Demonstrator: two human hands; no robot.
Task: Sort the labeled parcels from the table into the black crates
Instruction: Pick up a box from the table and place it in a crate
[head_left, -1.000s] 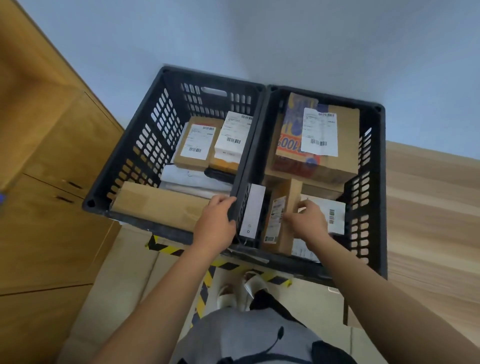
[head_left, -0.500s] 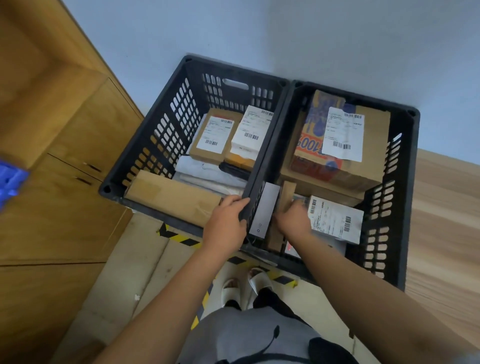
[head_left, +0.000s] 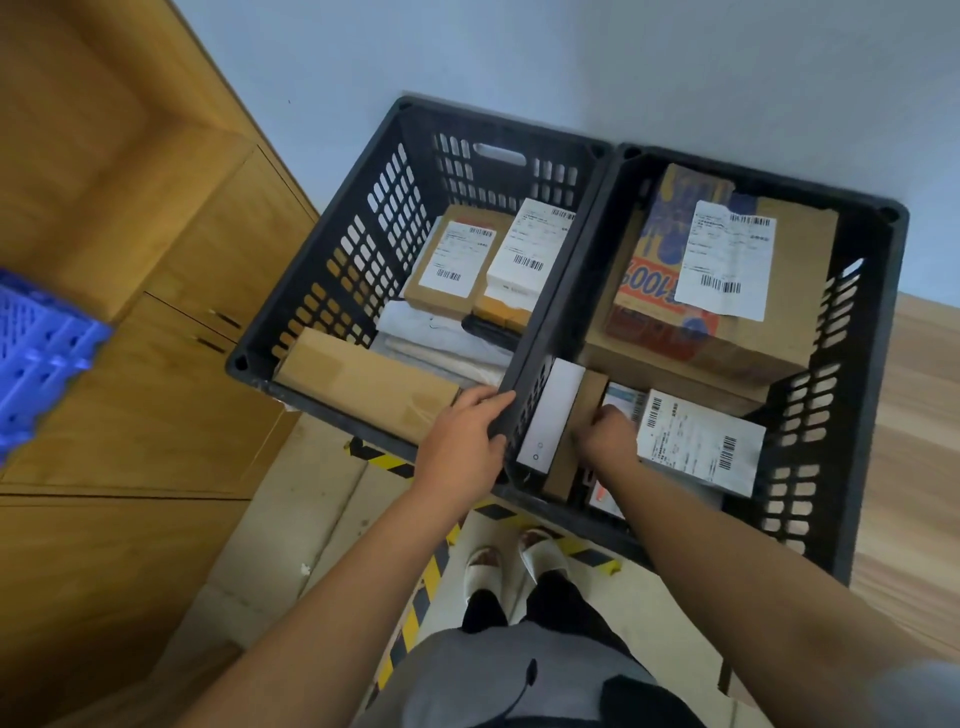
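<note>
Down in the right crate (head_left: 878, 332), right-hand fingers (head_left: 605, 418) curl onto the upright brown parcel (head_left: 579, 431); left hand (head_left: 462, 441) grips the shared rim. Best push it straight down, snug beside the white box (head_left: 550, 415), keeping that steadying hold.

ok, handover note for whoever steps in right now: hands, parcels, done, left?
Left hand: grips the shared rim between the left crate and the right crate.
Right hand: down in the right crate, fingers on the slim brown box standing on edge beside the white box; grip hidden.
Done: several labeled parcels sit in both crates, including the big carton.
Left: seat the slim box, withdraw. The table is out of view, so what remains there cannot be told.
</note>
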